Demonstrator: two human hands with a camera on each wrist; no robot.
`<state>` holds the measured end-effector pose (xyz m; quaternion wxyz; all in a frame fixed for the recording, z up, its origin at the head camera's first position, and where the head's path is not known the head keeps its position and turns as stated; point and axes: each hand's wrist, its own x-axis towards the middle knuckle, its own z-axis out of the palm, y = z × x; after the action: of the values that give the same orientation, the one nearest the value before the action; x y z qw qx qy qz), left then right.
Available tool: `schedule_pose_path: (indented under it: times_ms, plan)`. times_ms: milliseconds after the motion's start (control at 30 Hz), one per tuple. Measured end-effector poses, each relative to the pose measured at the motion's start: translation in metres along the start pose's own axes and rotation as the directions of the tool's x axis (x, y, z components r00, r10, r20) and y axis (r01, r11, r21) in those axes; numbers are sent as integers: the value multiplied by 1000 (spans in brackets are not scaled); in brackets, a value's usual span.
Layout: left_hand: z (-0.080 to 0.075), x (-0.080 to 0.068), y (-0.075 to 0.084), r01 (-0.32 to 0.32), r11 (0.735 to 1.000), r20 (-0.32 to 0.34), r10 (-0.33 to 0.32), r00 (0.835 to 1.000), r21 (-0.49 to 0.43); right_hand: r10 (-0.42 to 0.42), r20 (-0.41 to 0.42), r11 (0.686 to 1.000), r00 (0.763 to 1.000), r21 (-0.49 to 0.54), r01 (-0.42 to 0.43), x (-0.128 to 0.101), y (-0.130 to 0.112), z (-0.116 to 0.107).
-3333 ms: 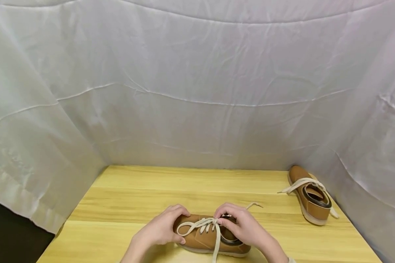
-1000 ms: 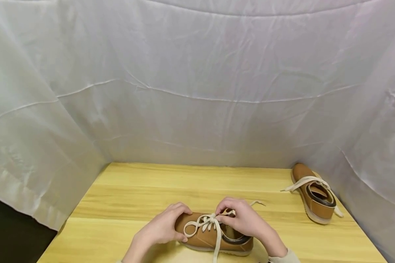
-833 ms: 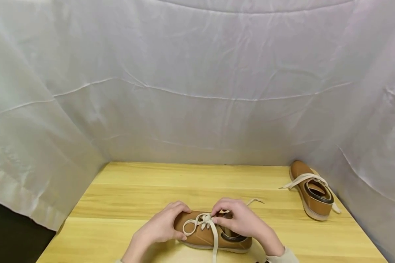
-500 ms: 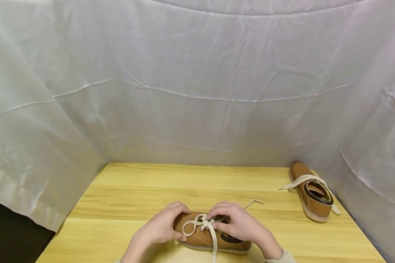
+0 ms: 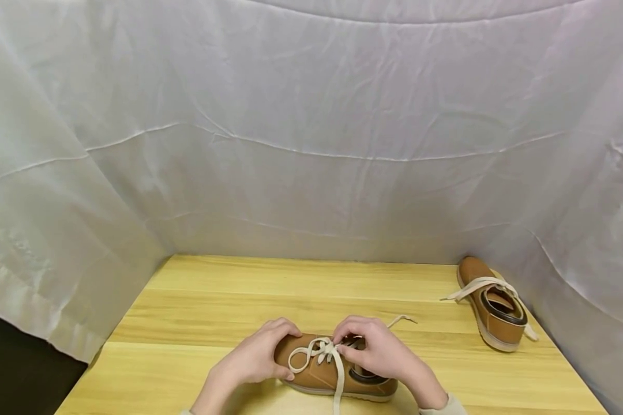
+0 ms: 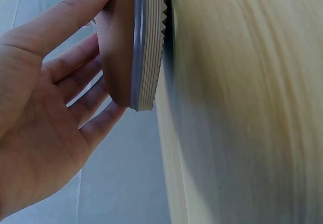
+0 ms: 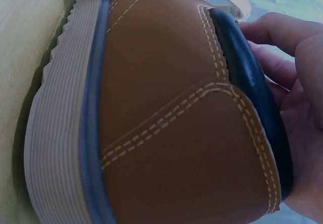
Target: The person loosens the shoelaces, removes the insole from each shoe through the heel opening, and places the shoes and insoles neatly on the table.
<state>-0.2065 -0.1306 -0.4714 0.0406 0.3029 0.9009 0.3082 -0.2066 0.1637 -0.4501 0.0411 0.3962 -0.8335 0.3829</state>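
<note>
A brown leather shoe with a pale sole lies in front of me, toe to the left. My left hand grips its toe, thumb on the near side and fingers on the far side; the left wrist view shows the toe cap between them. Over the tongue, my right hand pinches the cream shoelace beside its knot with thumb and forefinger. One lace loop lies toward the toe and one end hangs down the near side. In the right wrist view the heel hides part of that hand.
A matching brown shoe, its laces loose, stands at the right rear edge of the wooden table. Grey cloth hangs behind and along both sides. A lace end sticks out beyond my right hand.
The lace loop over the toe has become smaller since the earliest frame. My right hand moved left onto the knot, then back slightly right. My left hand keeps its grip on the toe.
</note>
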Motion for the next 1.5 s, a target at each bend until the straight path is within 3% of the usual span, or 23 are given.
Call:
schedule_pose_path:
  times_ms: [167, 400, 600, 1000, 1367, 1500]
  plan:
    - [0, 0, 0, -3, 1000, -2, 3, 1000, 0, 39, -6, 999, 999, -4, -39, -1, 0, -1]
    - [-1, 0, 0, -3, 1000, -2, 3, 1000, -6, 11, -21, 1000, 1000, -13, -11, -1, 2, -3]
    - [-1, 0, 0, -7, 1000, -5, 7, 1000, -6, 45, -8, 999, 999, 7, -45, -1, 0, -4]
    - [0, 0, -1, -9, 1000, 0, 9, 1000, -10, 56, 40, 986, 998, 158, -62, -5, 6, -6]
    - [-2, 0, 3, -3, 1000, 4, 3, 1000, -7, -94, -2, 992, 996, 86, 94, -3, 5, -5]
    - [-3, 0, 2, -6, 1000, 4, 6, 1000, -9, -94, 2, 995, 996, 31, 94, -2, 2, -7]
